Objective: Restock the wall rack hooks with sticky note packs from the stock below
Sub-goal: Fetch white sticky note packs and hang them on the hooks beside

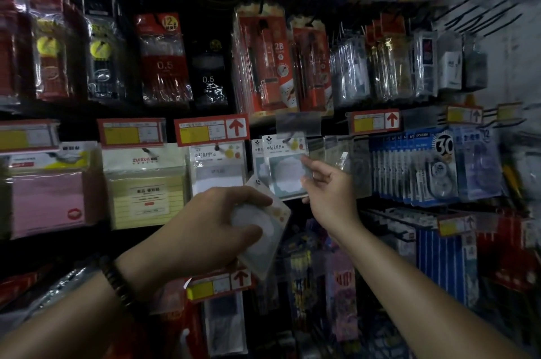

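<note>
Sticky note pack (288, 172) (cloud print) on hook | right fingers (307, 165) pinching it | left fingers (248, 200) clutching spare packs (263, 229)

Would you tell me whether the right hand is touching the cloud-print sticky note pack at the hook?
Touching. The head view shows the right hand pinching the right edge of the cloud-print sticky note pack between thumb and fingers.

Price tags (211, 130) are red-framed with yellow and white panels and a red arrow. At nine o'clock hangs a pink pad (46, 200); beside it a pale yellow ruled pad (145, 200). Pen packs (164, 59) at eleven o'clock are red and black. At three o'clock, tape packs (415, 165) are blue and white. The centre pack (285, 168) shows a pale blue-grey cloud shape.
</note>
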A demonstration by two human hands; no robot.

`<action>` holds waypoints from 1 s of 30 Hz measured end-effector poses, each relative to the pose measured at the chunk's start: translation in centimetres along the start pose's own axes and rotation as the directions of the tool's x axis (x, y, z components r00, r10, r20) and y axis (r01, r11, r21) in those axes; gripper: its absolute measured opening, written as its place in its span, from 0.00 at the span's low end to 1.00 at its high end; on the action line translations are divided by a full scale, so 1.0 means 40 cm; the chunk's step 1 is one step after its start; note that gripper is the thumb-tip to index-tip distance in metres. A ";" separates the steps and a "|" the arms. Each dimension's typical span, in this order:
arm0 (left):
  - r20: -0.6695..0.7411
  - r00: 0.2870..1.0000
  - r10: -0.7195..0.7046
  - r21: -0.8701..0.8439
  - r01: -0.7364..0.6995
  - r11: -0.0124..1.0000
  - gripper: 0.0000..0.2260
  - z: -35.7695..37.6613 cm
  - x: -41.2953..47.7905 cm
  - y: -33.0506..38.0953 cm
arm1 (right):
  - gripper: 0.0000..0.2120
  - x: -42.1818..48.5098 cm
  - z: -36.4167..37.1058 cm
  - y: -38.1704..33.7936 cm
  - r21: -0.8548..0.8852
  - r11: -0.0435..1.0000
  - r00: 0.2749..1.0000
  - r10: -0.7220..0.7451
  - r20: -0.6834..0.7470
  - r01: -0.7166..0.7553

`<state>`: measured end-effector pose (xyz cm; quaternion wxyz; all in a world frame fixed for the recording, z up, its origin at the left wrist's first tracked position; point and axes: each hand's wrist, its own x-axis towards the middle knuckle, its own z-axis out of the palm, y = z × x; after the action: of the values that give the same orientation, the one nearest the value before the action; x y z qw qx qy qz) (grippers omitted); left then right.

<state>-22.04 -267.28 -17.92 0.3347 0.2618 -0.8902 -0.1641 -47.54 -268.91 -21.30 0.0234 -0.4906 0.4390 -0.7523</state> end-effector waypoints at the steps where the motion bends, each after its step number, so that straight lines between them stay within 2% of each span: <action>1: -0.009 1.000 0.000 -0.010 0.000 1.000 0.20 0.002 -0.002 -0.002 | 0.20 0.004 0.005 0.004 -0.038 0.999 1.000 -0.022 -0.002 0.022; 6: 0.000 1.000 0.001 -0.125 -0.001 0.992 0.25 0.013 -0.011 -0.006 | 0.22 0.013 0.020 0.008 -0.181 0.983 0.999 -0.039 -0.007 0.037; 8: -0.015 1.000 0.006 -0.148 -0.008 0.989 0.24 0.017 -0.013 -0.007 | 0.22 0.005 0.010 0.004 -0.227 0.973 0.999 -0.041 0.008 0.042; 12: -0.060 0.998 0.033 -0.192 -0.044 0.980 0.18 0.032 -0.007 -0.004 | 0.15 -0.052 -0.019 -0.041 -0.295 0.953 0.995 -0.089 -0.034 0.075; 14: -0.086 0.996 0.039 -0.224 -0.057 0.973 0.17 0.046 0.001 0.000 | 0.15 -0.106 -0.035 -0.073 -0.205 0.975 0.995 -0.096 -0.014 0.091; 18: -0.160 0.985 0.068 -0.227 -0.104 0.968 0.20 0.075 0.021 0.009 | 0.26 -0.213 -0.046 -0.109 0.064 0.998 0.987 -0.034 0.160 0.024; 21: -0.199 0.972 0.126 -0.161 -0.159 0.974 0.24 0.098 0.034 0.012 | 0.26 -0.219 -0.047 -0.113 0.203 0.977 0.991 0.037 0.129 -0.063; 25: -0.228 0.952 0.204 -0.034 -0.218 0.975 0.26 0.110 0.039 0.016 | 0.26 -0.200 -0.055 -0.110 0.264 0.954 0.983 0.105 0.148 -0.141; 30: -0.187 0.974 0.127 0.052 -0.119 0.992 0.31 0.095 0.024 0.013 | 0.26 -0.166 -0.061 -0.088 0.186 0.979 0.996 0.086 0.021 -0.088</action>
<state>-25.44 -266.98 -19.91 0.4222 0.2272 -0.8719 -0.0995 -44.57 -262.09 -24.00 0.1051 -0.4713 0.3874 -0.7853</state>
